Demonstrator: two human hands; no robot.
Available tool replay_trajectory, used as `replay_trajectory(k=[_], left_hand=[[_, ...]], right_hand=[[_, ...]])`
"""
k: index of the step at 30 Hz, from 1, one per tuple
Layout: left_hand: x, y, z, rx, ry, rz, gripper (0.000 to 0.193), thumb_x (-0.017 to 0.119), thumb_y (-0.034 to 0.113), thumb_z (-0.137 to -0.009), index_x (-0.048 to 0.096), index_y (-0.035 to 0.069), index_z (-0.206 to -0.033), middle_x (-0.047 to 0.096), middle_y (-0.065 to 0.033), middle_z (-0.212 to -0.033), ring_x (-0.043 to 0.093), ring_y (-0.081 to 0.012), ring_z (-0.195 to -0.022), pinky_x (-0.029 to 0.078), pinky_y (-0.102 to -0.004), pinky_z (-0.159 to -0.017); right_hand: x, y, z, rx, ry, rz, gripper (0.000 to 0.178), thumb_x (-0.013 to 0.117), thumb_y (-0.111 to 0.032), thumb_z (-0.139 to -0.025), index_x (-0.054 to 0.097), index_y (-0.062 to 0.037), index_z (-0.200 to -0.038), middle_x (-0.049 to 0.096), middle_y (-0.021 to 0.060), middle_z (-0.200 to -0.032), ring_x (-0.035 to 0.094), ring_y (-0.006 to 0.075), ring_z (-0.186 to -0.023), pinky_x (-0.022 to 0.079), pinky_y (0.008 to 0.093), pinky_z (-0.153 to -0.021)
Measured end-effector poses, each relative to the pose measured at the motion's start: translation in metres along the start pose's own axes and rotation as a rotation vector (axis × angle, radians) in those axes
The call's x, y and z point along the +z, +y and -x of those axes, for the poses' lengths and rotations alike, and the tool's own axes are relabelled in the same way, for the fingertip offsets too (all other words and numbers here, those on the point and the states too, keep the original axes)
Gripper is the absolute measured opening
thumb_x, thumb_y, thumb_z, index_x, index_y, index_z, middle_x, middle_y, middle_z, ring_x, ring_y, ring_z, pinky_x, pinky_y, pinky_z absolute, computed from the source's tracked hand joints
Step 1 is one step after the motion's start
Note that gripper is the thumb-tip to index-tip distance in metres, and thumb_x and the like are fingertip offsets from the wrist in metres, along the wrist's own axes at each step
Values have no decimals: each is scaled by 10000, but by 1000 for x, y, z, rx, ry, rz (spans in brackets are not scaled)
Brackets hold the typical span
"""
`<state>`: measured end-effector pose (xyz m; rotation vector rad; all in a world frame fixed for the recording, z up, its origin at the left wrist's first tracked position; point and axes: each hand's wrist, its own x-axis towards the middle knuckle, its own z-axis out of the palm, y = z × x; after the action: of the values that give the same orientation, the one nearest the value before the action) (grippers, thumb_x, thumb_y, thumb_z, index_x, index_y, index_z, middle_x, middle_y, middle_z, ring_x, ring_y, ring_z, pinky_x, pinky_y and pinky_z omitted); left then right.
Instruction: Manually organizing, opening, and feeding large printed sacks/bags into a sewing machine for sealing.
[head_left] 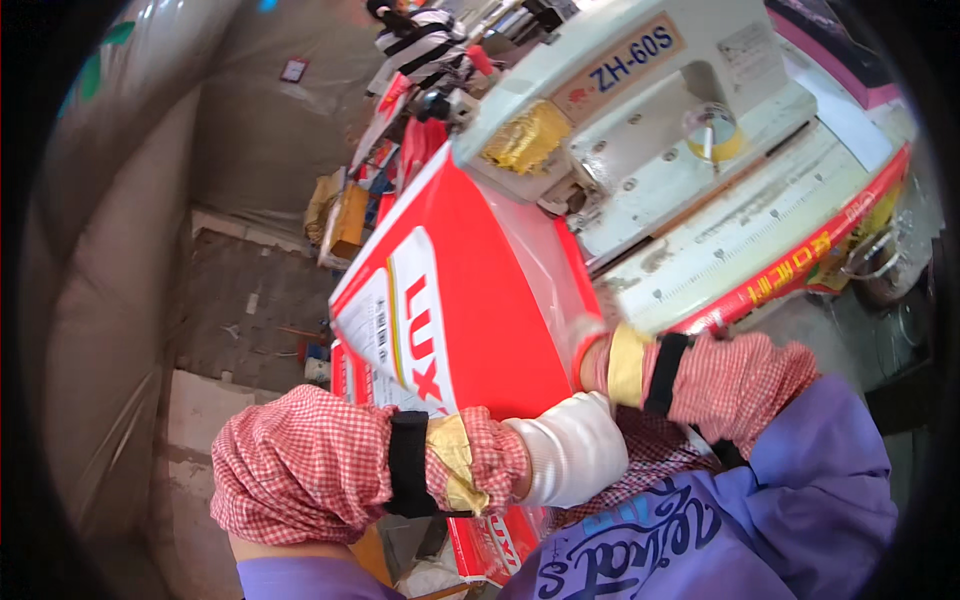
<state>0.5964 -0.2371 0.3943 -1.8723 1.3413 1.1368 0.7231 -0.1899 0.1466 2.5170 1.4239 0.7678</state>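
Note:
A large red-and-white printed sheet (500, 300), perhaps a bag or carton blank, slants up from my hands and passes beneath the head of a pale grey machine (640, 150). My left hand (578, 450), in a white knit glove, looks curled at the sheet's near edge. Its fingertips are turned away, so its grip is not plain. Close beside it, my right hand (594, 364) is at the sheet's right edge, and its fingers are hidden. Both forearms wear red checked sleeve covers with black bands.
Yellow mesh (525, 138) and a tape roll (712, 132) are on the machine, with a red strip (790, 275) along its bed. More red printed pieces (495, 545) lie below my left arm. Another person (430, 50) in stripes is at the back. Grey sheeting (120, 250) hangs at the left.

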Motion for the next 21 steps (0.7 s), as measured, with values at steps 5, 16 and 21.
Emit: replay_trajectory(k=[5, 16, 21], left_hand=[[1, -15, -1, -66, 59, 218, 137, 605, 185, -672, 595, 67, -741, 587, -82, -704, 612, -275, -701, 490, -383, -572], [22, -9, -9, 65, 284, 67, 155, 595, 110, -594, 603, 42, -733, 575, -84, -656, 598, -256, -695, 496, -359, -514], [5, -10, -6, -22, 166, 47, 119, 606, 129, -604, 610, 61, -702, 580, -98, -646, 599, -251, -686, 499, -357, -525]], right_hand=[[-109, 23, 52, -135, -87, -955, 196, 558, -206, -739, 628, -85, -877, 633, 104, -781, 610, 282, -741, 485, 399, -640], [-117, 84, 25, 972, -150, -868, 344, 410, -273, -851, 573, 22, -918, 629, 187, -816, 621, 347, -761, 485, 414, -656], [-108, 60, 16, 947, -48, -658, 197, 546, -137, -756, 658, -64, -900, 653, 85, -858, 635, 243, -753, 507, 356, -609]])
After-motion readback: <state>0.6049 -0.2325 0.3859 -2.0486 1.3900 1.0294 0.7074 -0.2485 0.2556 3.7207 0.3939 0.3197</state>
